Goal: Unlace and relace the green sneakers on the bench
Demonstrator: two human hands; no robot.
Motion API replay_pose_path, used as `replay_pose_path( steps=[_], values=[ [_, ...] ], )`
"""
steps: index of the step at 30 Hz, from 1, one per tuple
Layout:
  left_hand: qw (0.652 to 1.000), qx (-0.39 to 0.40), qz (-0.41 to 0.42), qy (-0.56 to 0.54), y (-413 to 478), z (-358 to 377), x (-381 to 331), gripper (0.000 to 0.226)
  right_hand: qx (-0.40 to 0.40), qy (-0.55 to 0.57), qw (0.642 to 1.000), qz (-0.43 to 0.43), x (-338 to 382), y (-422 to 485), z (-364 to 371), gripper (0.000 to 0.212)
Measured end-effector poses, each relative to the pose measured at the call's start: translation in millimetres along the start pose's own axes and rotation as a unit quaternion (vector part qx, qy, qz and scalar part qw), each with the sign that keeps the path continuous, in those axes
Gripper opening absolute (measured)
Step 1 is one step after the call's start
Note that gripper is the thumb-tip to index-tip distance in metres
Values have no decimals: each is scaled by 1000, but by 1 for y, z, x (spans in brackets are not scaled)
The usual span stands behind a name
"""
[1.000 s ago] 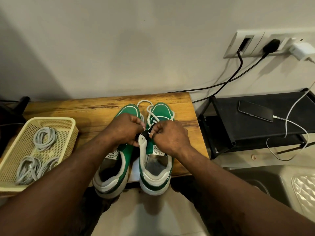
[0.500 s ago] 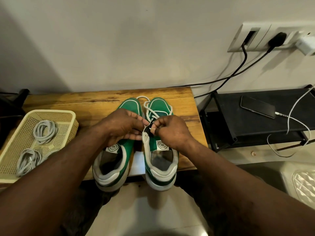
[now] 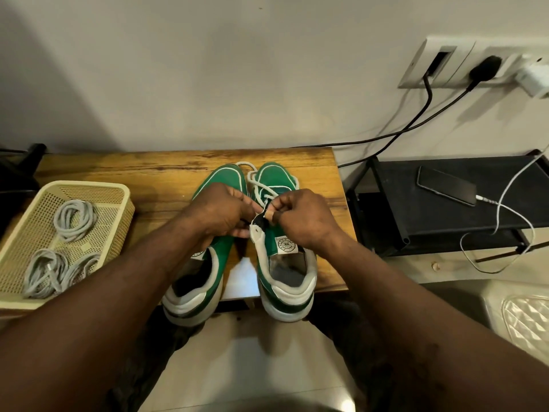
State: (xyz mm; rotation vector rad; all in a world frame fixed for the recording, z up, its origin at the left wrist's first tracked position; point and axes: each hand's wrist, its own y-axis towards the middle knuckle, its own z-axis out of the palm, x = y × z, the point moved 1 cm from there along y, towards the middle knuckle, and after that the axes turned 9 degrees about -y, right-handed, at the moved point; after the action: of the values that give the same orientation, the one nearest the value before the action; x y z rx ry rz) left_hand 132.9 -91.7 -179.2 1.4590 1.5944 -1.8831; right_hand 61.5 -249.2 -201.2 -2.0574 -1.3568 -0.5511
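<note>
Precariously, both sneakers overhang the wooden bench [image 3: 118, 171] at its near edge, heels out.
The right hand [image 3: 300, 218] pinches the white cord lace [image 3: 245, 163] of the right green-and-white sneaker [image 3: 292, 281] in its fingers; the left hand [image 3: 218, 212] curls its fingers round that sneaker's eyelet flap. A hard tug could, I judge, drag it off the edge. Free bench lies beyond the toes; the left green-and-white sneaker [image 3: 221, 178] sits just beside, the yellow perforated plastic basket [image 3: 124, 197] well apart.

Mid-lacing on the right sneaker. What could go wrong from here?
1. The right sneaker has its heel past the bench edge; a hard tug from the right hand pinching the lace could drag it off.
2. Slack lace loops lie by the toes; they might snag or knot when pulled through.
</note>
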Motion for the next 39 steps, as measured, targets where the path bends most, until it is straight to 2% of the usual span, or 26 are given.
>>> replay_pose_path(
  steps=[2,5,8,10,12,14,17,19,22,24,26,28,30,39],
  values=[
    [999,-15,19,38,-1,4,-2,7,31,-58,998,-24,4,2,-15,12],
    [995,-35,40,86,-1,9,-5,8,26,-137,988,-69,5,-1,-35,16],
    [990,-31,50,129,-2,10,-9,8,19,-103,992,-64,-4,-8,-49,14],
    [985,-17,59,159,-5,12,-12,16,-19,-68,996,-57,-8,-10,-57,12],
    [977,14,58,204,-9,16,-15,20,-67,12,997,-21,-9,-11,-63,13],
    [972,42,47,228,-11,18,-16,21,-77,33,996,6,-9,-12,-66,13],
    [972,49,45,223,-12,16,-17,21,-53,-9,998,10,-8,-16,-68,17],
    [970,46,55,232,-13,16,-18,20,-20,-11,1000,5,-4,-21,-66,6],
    [964,36,69,253,-13,17,-18,17,18,-109,994,5,1,-25,-57,30],
    [963,32,73,256,-12,17,-18,16,34,-144,989,25,1,-23,-53,25],
    [965,30,67,254,-12,15,-19,16,44,-42,995,77,-8,-18,-57,10],
    [969,30,51,241,-11,12,-18,16,61,93,984,142,-21,-15,-63,11],
    [974,36,28,221,-11,8,-18,16,90,171,965,179,-33,-13,-67,15],
    [983,24,-5,181,-8,5,-15,14,175,262,927,205,-51,-4,-67,25]
  ],
)
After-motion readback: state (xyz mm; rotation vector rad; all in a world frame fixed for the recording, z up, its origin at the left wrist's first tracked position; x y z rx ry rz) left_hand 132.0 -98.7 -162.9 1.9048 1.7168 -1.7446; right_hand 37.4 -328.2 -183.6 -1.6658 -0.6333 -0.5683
